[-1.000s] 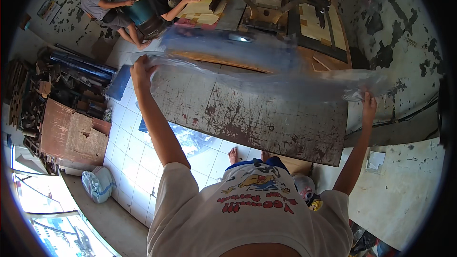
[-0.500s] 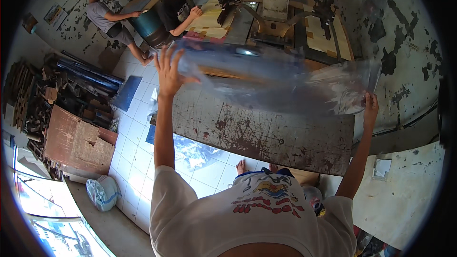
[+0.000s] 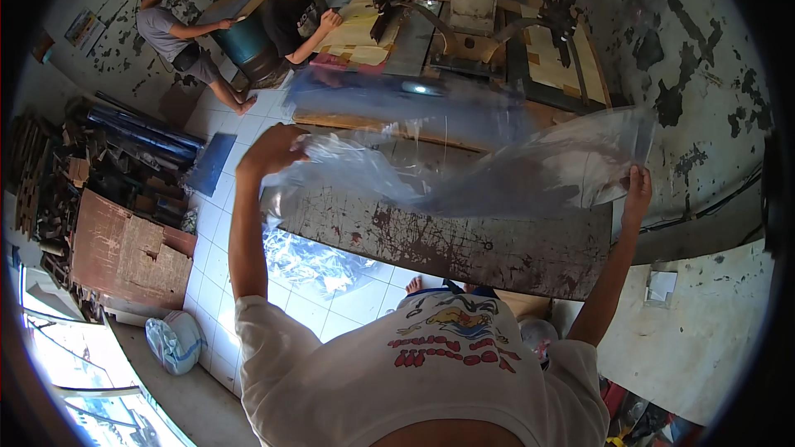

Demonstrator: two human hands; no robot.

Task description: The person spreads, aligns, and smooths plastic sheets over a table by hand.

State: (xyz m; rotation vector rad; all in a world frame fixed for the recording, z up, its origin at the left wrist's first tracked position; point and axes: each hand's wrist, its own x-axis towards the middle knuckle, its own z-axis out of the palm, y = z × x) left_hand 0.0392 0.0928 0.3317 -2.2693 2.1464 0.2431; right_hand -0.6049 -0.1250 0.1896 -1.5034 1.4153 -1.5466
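A long clear plastic sheet (image 3: pixel 530 172) hangs stretched and rippling between my two hands, above a scratched, paint-worn table (image 3: pixel 397 240). My left hand (image 3: pixel 272 149) is closed on its crumpled left end, with the fingertips partly hidden. At the far right, my right hand (image 3: pixel 638 189) pinches the sheet's lower right corner. Behind the held sheet, a bluish transparent plastic stack (image 3: pixel 364 99) lies along the far side of the table, at the foot of a large press machine (image 3: pixel 474 12).
Two people, one in a black shirt (image 3: pixel 290 21) and one in grey (image 3: pixel 157 29), stand at the far left near a blue-green drum (image 3: pixel 252 41). Crumpled clear plastic (image 3: pixel 319 261) lies on the tiled floor. A white sack (image 3: pixel 175 341) and stacked boards (image 3: pixel 124 248) are at left.
My left hand was raised with spread fingers; now it has dropped lower and left and closed on the sheet's end. The sheet sags more in the middle. My right hand keeps its pinch.
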